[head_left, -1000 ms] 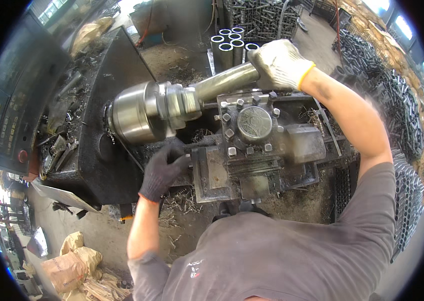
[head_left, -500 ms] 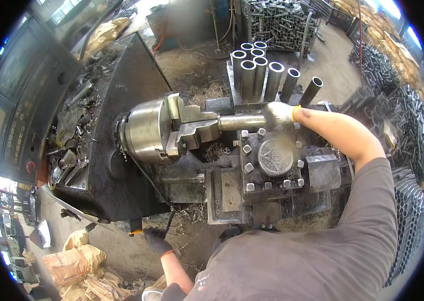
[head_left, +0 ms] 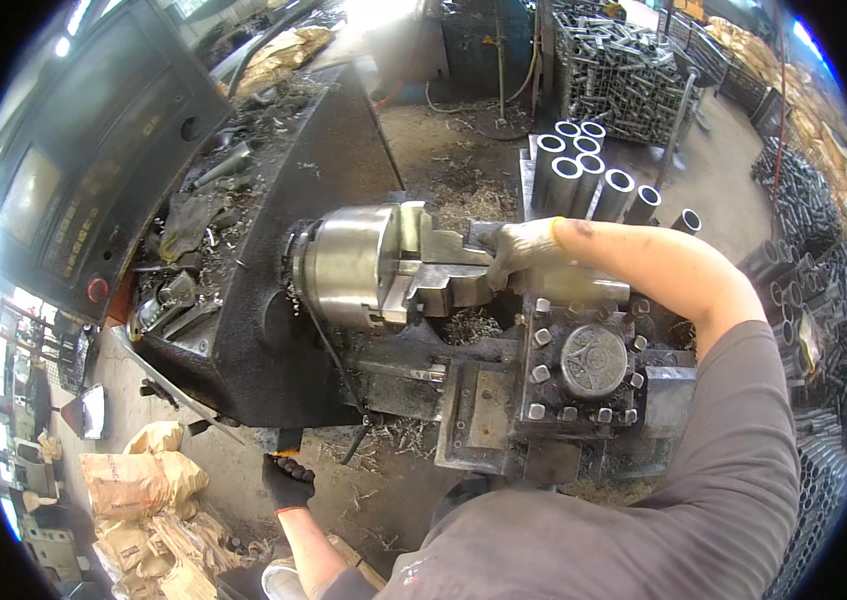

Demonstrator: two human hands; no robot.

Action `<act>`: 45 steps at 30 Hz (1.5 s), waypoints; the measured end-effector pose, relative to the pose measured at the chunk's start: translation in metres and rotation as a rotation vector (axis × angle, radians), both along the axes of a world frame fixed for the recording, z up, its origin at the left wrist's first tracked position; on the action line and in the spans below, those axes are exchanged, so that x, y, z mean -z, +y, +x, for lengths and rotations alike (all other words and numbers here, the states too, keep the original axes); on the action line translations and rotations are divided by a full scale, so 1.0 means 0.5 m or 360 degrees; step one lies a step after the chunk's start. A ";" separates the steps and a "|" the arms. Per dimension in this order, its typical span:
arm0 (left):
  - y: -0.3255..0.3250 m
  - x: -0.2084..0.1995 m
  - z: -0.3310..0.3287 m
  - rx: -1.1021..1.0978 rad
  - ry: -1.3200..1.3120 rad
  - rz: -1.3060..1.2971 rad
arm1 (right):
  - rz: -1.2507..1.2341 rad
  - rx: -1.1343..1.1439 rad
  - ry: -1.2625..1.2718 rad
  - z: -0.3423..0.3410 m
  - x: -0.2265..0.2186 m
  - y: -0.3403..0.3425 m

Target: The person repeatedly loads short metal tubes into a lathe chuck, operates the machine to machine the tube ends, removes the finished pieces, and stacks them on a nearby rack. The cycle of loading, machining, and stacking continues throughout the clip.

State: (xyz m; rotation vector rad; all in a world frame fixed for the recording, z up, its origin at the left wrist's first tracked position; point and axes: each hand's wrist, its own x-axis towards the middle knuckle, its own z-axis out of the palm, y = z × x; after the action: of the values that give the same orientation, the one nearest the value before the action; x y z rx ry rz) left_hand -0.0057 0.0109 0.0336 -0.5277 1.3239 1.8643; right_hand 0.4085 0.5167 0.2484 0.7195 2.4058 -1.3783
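My right hand [head_left: 523, 250], in a pale, grimy glove, is closed over the near-chuck end of a metal tube [head_left: 588, 287], right beside the stepped jaws [head_left: 448, 285] of the lathe chuck [head_left: 351, 268]. The tube runs to the right under my wrist, slightly blurred; the glove hides whether its end sits in the jaws. Below it stands the square tool post [head_left: 591, 362] with bolts around its top. Low on the left, my left hand [head_left: 289, 482], in a black glove, is closed just below an orange-marked part [head_left: 286, 453] at the machine's underside. What it grips is hidden.
Several upright metal tubes [head_left: 615, 192] stand behind the tool post. A wire bin of short tubes [head_left: 623, 85] is at the back, with stacked tubes [head_left: 813, 470] along the right. Paper sacks [head_left: 133, 485] lie at lower left. Metal chips cover the headstock's top ledge [head_left: 213, 230].
My right hand has moved left along the tube, up to the chuck jaws. My left hand has drawn in below the orange-marked part. The whole view has shifted.
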 end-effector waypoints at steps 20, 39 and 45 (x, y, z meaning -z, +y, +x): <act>0.273 -0.569 -0.006 -0.0419 0.3876 -0.0891 | 0.1750 0.1569 0.0155 0.422 -0.021 -0.153; 0.213 -0.488 0.450 0.1581 0.2641 0.0506 | 0.0708 0.0257 0.1529 0.418 -0.118 -0.623; 0.087 -0.388 0.736 0.2285 0.1968 -0.0156 | 0.0106 0.0288 0.1538 0.303 0.061 -0.693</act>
State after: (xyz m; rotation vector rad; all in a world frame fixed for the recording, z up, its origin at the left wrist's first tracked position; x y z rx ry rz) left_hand 0.3623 0.0545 0.2277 1.4494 1.6925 0.7031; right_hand 0.5600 0.1703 0.2178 0.2978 3.1470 -2.0723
